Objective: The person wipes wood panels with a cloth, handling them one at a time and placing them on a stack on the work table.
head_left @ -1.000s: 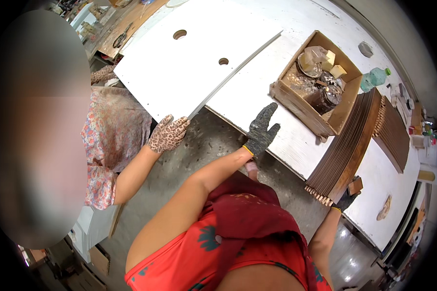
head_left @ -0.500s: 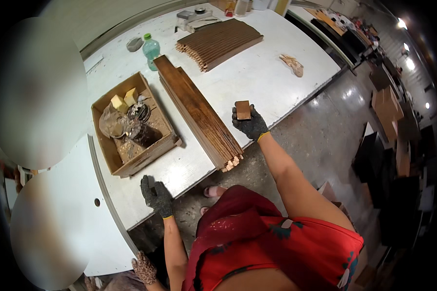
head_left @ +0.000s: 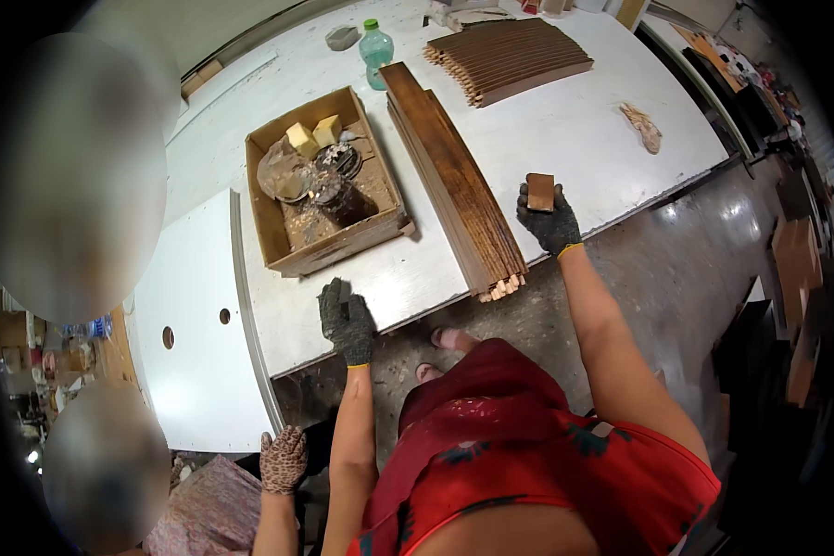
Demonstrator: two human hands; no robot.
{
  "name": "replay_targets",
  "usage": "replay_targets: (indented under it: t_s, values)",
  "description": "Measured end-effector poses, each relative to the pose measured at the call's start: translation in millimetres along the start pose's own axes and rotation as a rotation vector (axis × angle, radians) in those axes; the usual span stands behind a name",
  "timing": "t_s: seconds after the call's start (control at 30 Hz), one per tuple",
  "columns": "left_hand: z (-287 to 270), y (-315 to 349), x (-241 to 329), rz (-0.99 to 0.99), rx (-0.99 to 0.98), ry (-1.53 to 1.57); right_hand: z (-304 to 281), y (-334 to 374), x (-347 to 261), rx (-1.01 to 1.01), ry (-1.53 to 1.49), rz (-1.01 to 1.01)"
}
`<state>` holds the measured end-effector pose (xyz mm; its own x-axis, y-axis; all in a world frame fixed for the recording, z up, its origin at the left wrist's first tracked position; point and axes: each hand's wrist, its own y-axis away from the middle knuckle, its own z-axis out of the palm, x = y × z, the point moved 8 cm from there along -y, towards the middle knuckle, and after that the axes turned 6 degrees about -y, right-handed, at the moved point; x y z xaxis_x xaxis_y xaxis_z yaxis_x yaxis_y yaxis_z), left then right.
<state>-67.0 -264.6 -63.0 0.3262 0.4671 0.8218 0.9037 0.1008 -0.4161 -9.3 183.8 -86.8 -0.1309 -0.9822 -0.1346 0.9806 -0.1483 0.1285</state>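
My right hand (head_left: 551, 227), in a dark grey glove with a yellow cuff, grips a small brown rectangular block (head_left: 541, 193) at the table's front edge. Left of it, a stack of long dark-brown wooden strips (head_left: 459, 176) lies lengthwise, pale ends toward me. My left hand (head_left: 347, 326), gloved the same way, is at the front edge below a cardboard box (head_left: 296, 261). Its fingers are stretched out and nothing shows in them. In the box are yellow sponge pieces (head_left: 302, 140), a dirty dark can (head_left: 343, 202) and crumpled plastic.
On the white table (head_left: 417, 278) are a second bundle of brown strips (head_left: 519, 56), a green-capped bottle (head_left: 376, 56) and a crumpled pale glove (head_left: 641, 128). A white panel (head_left: 199, 324) with holes stands at left. A co-worker's leopard-print gloved hand (head_left: 284, 460) is near my left forearm.
The view has swung left, so the table and its things sit farther right and more of the white panel shows. My hands keep much the same pose; the right one still holds the brown block.
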Motion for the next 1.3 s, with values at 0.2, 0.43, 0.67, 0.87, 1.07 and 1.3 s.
replay_targets:
  t_s: [0.2, 0.43, 0.67, 0.87, 1.07, 1.3]
  values:
    - [0.8, 1.9, 2.3, 0.043, -0.031, -0.062, -1.7, 0.8, -2.9, 0.006, 0.039, -0.002]
    - [12.6, 6.2, 1.7, -0.063, -0.103, -0.002, -1.2, 2.0, -6.5, -0.013, 0.027, 0.075]
    - [32.7, 54.4, 18.8, -0.484, -0.056, 0.375, -7.5, -1.1, 8.7, -0.073, -0.083, 0.264]
    - [61.1, 141.1, 94.2, -0.422, 0.183, -0.056, -9.6, 17.0, 15.2, 0.021, 0.013, 0.383]
    - [124.2, 243.7, 82.1, -1.003, 0.153, 0.432, -43.9, 24.1, 14.4, -0.197, 0.497, 0.532]
    - [169.7, 208.3, 131.5, -0.522, -0.278, 0.127, -27.9, 22.2, 13.8, -0.222, 0.199, 0.605]
